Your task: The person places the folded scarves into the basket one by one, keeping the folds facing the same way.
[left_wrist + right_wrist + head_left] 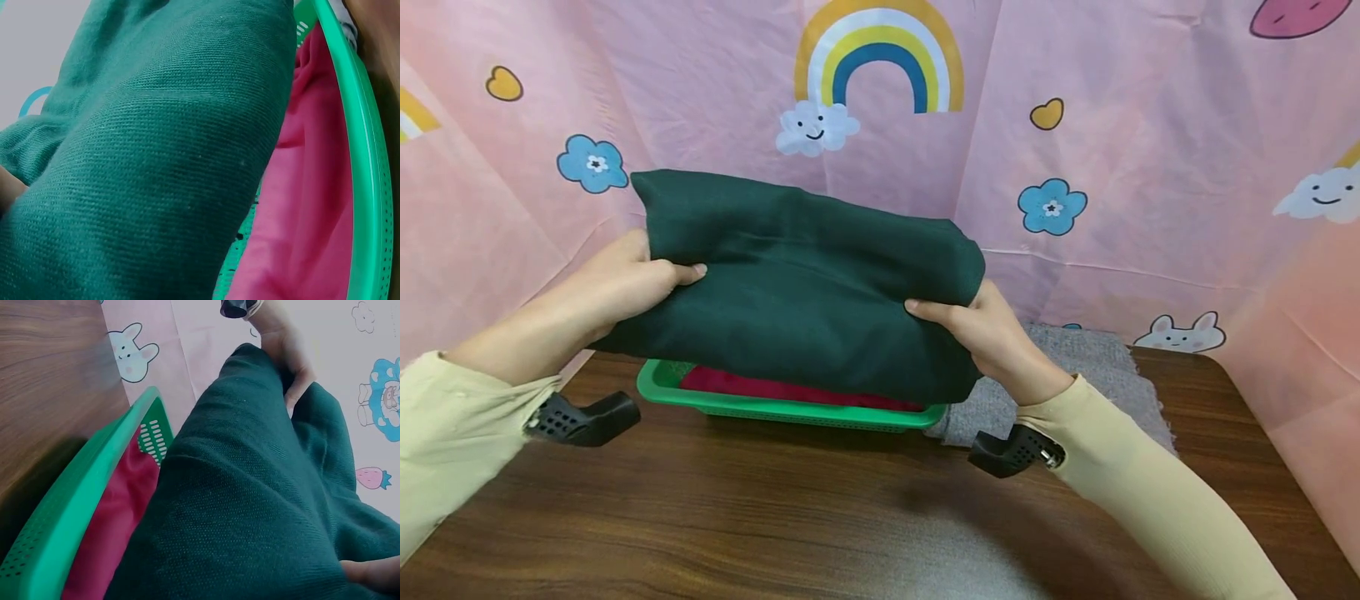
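Observation:
A dark green folded cloth [790, 308] hangs in the air between both hands, above a green plastic basket [737, 406]. My left hand [643, 275] grips its left end, thumb on the near face and the other fingers hidden behind. At the right end my right hand [981, 329] holds it the same way, thumb in front. Inside the basket lies a crimson cloth [790, 388], seen more fully in the left wrist view as folded crimson fabric [306, 169]. The green cloth hides much of the basket's far side.
A grey cloth [1075, 383] with a frayed edge lies on the brown wooden table [760, 508], right of the basket. Pink patterned fabric [887, 167] stands as a wall behind and at the sides. Black wrist mounts [587, 419] stick out below both forearms.

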Available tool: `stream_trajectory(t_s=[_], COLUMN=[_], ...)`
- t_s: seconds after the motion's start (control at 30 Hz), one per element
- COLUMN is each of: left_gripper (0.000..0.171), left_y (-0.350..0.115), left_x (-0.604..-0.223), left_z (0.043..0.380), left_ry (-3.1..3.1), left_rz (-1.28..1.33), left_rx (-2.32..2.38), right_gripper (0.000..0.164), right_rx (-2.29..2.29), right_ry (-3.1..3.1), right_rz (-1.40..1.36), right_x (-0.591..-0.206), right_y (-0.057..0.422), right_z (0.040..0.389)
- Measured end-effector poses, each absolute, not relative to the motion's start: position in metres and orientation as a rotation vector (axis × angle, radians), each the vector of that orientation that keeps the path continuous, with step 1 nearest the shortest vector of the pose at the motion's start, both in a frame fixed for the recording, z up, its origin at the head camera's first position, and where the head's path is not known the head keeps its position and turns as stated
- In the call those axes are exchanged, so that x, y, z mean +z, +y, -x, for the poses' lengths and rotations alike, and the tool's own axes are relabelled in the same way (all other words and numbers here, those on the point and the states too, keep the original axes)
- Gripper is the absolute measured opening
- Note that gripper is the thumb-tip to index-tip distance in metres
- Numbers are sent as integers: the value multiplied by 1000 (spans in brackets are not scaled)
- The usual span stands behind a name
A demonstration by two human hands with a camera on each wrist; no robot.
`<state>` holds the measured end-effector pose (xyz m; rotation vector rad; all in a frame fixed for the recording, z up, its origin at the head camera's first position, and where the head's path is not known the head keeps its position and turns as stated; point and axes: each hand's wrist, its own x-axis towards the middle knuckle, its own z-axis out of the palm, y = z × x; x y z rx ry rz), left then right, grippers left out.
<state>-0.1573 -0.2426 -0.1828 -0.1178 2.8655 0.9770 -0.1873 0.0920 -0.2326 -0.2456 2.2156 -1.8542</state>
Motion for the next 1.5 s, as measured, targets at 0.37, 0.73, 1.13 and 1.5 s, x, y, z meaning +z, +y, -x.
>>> stream_trajectory(t_s=[0.37,0.73,1.13,1.5], left_gripper=[49,46,46,48], left_y=[-244,-243,-243,-242], left_x=[-192,-206,-223,-237], left_z=[164,172,183,190], left_ry=[2888,2855,2841,2859], left_rz=[73,35,60,89], left_rx=[936,994,963,793], right_gripper=[54,51,47,31], right_rx=[-1845,-1815,-1769,-1638], right_ry=[2230,2251,2285,2360], right_rz=[224,207,206,204], right_x=[-243,-252,-262,-272], right_y=[87,83,82,80], right_z=[193,199,206,213])
